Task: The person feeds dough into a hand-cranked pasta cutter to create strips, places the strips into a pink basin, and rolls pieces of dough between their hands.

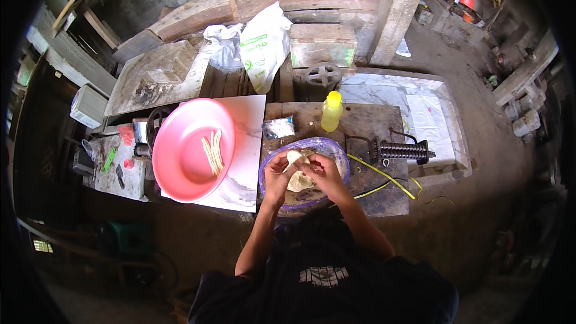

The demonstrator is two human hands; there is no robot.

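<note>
My left hand [277, 172] and my right hand [322, 171] meet over a purple bowl [333, 147] on the wooden table. Both hands pinch a pale lump of dough [294, 156] between the fingers. More dough [297, 182] lies in the bowl under them. To the left, a large pink basin [180, 162] holds several thin pale dough strips [212, 150] and rests partly on a white marble slab [246, 144].
A yellow squeeze bottle [331, 111] and a small plastic packet [278, 127] stand behind the bowl. A black hand press [401, 152] lies at the right, with yellow cord [384, 175] beside it. White plastic bags [263, 45] and timber are at the back.
</note>
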